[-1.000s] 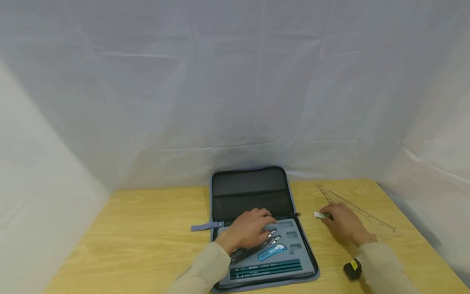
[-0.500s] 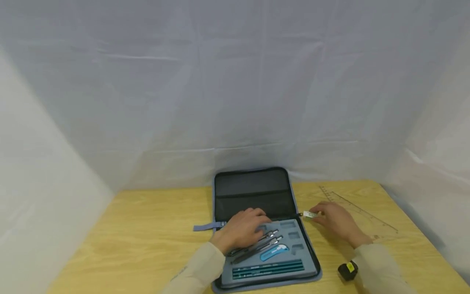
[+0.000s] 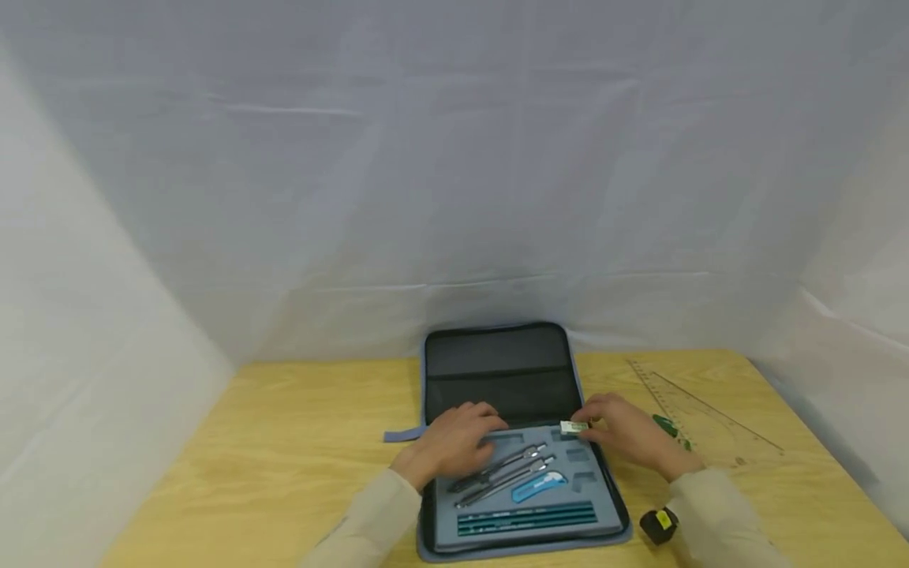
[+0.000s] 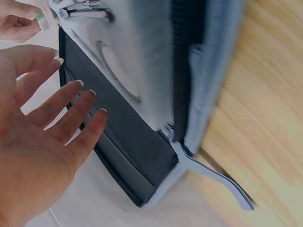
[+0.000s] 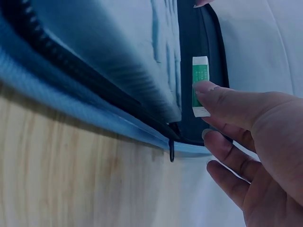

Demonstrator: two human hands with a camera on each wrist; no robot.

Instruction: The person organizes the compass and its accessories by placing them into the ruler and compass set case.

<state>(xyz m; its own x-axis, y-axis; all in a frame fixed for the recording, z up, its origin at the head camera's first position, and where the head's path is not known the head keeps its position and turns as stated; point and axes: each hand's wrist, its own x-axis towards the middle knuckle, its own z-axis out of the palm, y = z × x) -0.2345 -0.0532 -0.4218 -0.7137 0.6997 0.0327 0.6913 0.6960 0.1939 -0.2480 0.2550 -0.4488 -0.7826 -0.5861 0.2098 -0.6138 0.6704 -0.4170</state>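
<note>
My right hand (image 3: pixel 628 430) pinches a white eraser with a green sleeve (image 5: pixel 200 75) between thumb and fingers, just over the far right recess of the grey foam tray (image 3: pixel 608 517). The tray lies in an unzipped case (image 3: pixel 500 394) with a black-lined lid. My left hand (image 3: pixel 450 442) is over the tray's far left part, and its fingers are spread and loosely bent in the left wrist view. In the tray lie silver compass-like drawing tools (image 3: pixel 504 477), a blue utility knife (image 3: pixel 540 487) and dark green pencils (image 3: pixel 527 518). Several recesses at the tray's right hold nothing.
A black tape measure with a yellow label (image 3: pixel 659 525) sits right of the case by my sleeve. Behind my right hand lie a transparent set square (image 3: pixel 717 414) and a small green object (image 3: pixel 665 426). The case's strap (image 3: pixel 402 435) sticks out to the left.
My right hand has carried the eraser leftward from the table to over the tray, uncovering the small green object. My left hand has shifted slightly left relative to the case.
</note>
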